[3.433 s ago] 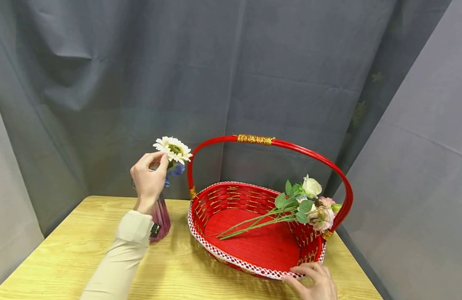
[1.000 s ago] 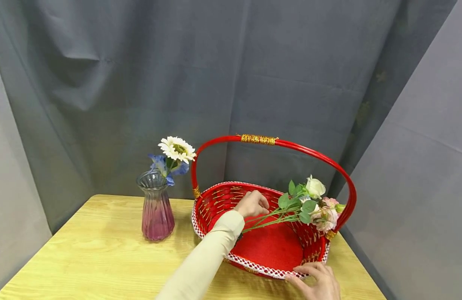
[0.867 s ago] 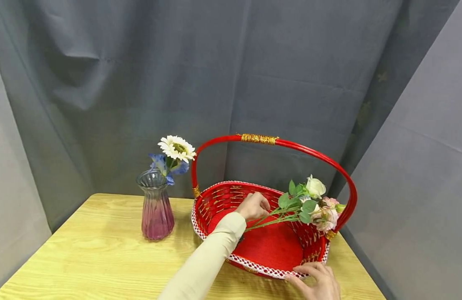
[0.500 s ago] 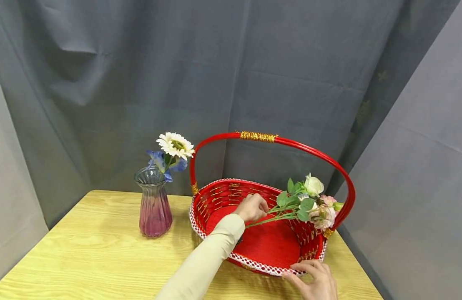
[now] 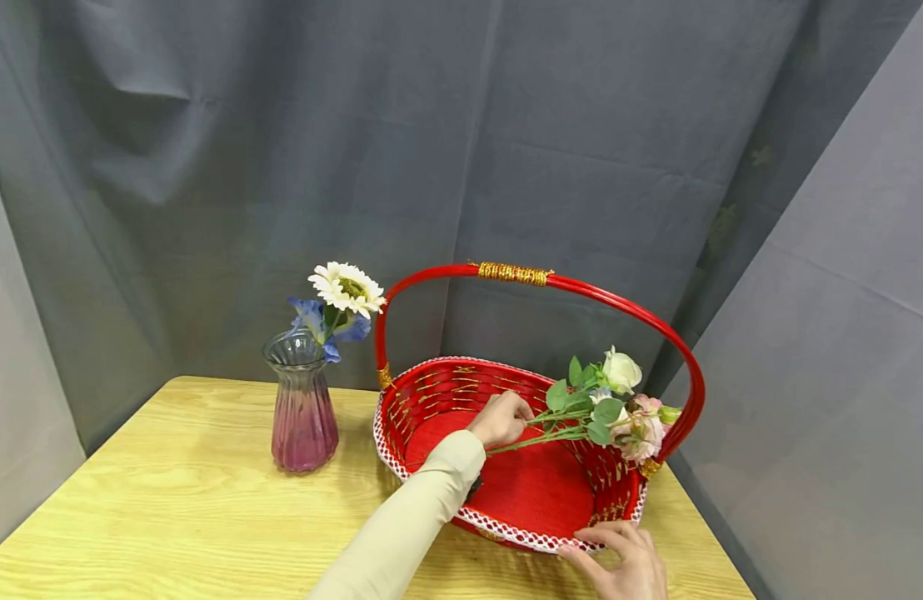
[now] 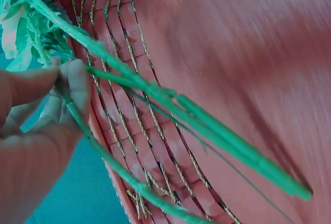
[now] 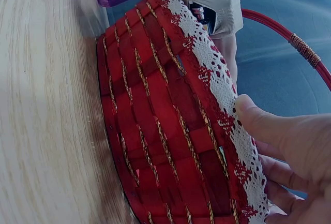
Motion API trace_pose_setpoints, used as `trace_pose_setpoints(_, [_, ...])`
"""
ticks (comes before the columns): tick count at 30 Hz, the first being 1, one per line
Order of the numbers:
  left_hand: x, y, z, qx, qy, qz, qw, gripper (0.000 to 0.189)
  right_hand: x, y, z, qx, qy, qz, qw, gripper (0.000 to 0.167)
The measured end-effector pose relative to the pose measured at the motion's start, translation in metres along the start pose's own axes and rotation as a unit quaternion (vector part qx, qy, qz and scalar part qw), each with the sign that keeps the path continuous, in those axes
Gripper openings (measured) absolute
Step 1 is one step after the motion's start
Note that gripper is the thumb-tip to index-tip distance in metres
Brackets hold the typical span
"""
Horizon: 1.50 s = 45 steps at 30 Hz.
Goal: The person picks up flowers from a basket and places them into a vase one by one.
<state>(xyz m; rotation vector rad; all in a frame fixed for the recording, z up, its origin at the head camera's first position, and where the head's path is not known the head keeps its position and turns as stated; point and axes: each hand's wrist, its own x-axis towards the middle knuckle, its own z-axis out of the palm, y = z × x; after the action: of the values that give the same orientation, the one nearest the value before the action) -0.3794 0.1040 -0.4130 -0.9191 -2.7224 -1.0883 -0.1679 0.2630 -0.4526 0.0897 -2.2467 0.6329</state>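
Flowers (image 5: 607,410) with white and pale-pink heads, green leaves and long green stems lie slantwise in a red woven oval basket (image 5: 540,496), heads against its right end, stems reaching leftward over its flat floor. The left hand (image 5: 501,421) reaches inside, thumb and forefinger pinching a thin green stem (image 6: 114,163) near the leaves; other stems cross close by. The right hand (image 5: 622,560) grasps the basket's near rim, thumb on the outer side of the white-and-red lace trim (image 7: 222,87), the other fingers behind it. An arched red handle (image 5: 626,309) (wrapped in glittering gold cord at its top) spans the basket, which sits by the right edge of the pale yellow wood-grained worktop (image 5: 169,500). Toward the worktop's far left corner stands a ribbed glass vase (image 5: 306,425), greyish at its flared mouth and purple-pink at its base, holding a white daisy-like flower (image 5: 332,287) and a blue flower (image 5: 309,317). A cream sleeve (image 5: 409,525) covers the left arm, with a small black device (image 5: 474,487) at its wrist. Behind hangs a grey curtain (image 5: 341,167).
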Motion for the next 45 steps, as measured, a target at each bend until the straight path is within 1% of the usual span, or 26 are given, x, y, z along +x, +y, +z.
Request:
trace_pose_setpoints(3, [-0.001,0.001,0.001,-0.018,0.000,-0.023,0.9996,0.030,0.000,-0.001,0.000,-0.002,-0.001,-0.002,1.0000,0.032])
trace_pose_setpoints(6, [-0.002,0.001,0.000,-0.055,0.006,-0.041,0.9976,0.025,0.000,-0.001,0.000,-0.005,-0.003,-0.002,1.0000,0.032])
trace_pose_setpoints(8, [-0.002,0.001,-0.001,-0.095,0.011,-0.051,0.9941,0.022,0.000,-0.002,0.000,-0.005,-0.004,-0.002,1.0000,0.031])
trace_pose_setpoints(10, [-0.002,0.001,-0.002,-0.136,0.013,-0.060,0.9888,0.020,0.001,-0.003,-0.001,-0.007,-0.005,0.001,1.0000,0.031])
trace_pose_setpoints(13, [-0.002,-0.001,-0.004,-0.177,0.009,-0.070,0.9817,0.019,0.002,-0.003,-0.002,-0.011,-0.010,0.007,0.9999,0.030])
trace_pose_setpoints(16, [-0.002,-0.003,-0.005,-0.202,0.010,-0.074,0.9766,0.019,0.001,-0.003,-0.002,-0.014,-0.015,0.012,0.9997,0.030])
trace_pose_setpoints(18, [-0.002,-0.004,-0.007,-0.219,0.013,-0.065,0.9735,0.020,0.001,-0.003,-0.002,-0.017,-0.015,0.013,0.9996,0.030])
trace_pose_setpoints(20, [-0.002,-0.004,-0.010,-0.244,0.013,-0.054,0.9682,0.022,0.000,-0.002,-0.002,-0.018,-0.016,0.015,0.9996,0.031])
trace_pose_setpoints(21, [-0.003,-0.004,-0.011,-0.251,0.013,-0.046,0.9668,0.022,0.000,-0.002,-0.002,-0.019,-0.017,0.015,0.9996,0.031])
trace_pose_setpoints(24, [-0.003,-0.003,-0.015,-0.257,0.017,-0.031,0.9659,0.022,0.000,-0.002,-0.002,-0.023,-0.022,0.024,0.9992,0.030])
trace_pose_setpoints(25, [-0.004,-0.003,-0.016,-0.254,0.024,-0.029,0.9664,0.021,0.000,-0.003,-0.002,-0.023,-0.024,0.027,0.9991,0.030])
trace_pose_setpoints(27, [-0.004,-0.003,-0.018,-0.239,0.046,-0.028,0.9695,0.018,0.000,-0.004,-0.003,-0.025,-0.029,0.032,0.9988,0.029])
trace_pose_setpoints(29, [-0.003,-0.002,-0.020,-0.227,0.073,-0.027,0.9708,0.015,0.001,-0.005,-0.003,-0.024,-0.026,0.032,0.9989,0.029])
trace_pose_setpoints(31, [-0.003,-0.001,-0.023,-0.223,0.098,-0.021,0.9696,0.013,0.001,-0.005,-0.003,-0.025,-0.027,0.032,0.9988,0.029])
trace_pose_setpoints(34, [-0.001,0.001,-0.027,-0.229,0.119,-0.012,0.9661,0.014,0.002,-0.003,-0.002,-0.022,-0.022,0.026,0.9992,0.030])
trace_pose_setpoints(37, [-0.001,0.005,-0.033,-0.235,0.133,-0.010,0.9627,0.016,0.003,-0.003,-0.001,-0.021,-0.023,0.022,0.9993,0.029])
trace_pose_setpoints(42, [-0.001,0.012,-0.041,-0.228,0.142,-0.023,0.9630,0.021,0.002,-0.004,-0.002,-0.025,-0.034,0.032,0.9986,0.028])
trace_pose_setpoints(45, [0.000,0.018,-0.047,-0.220,0.140,-0.018,0.9652,0.020,0.003,-0.005,-0.004,-0.027,-0.043,0.046,0.9976,0.027])
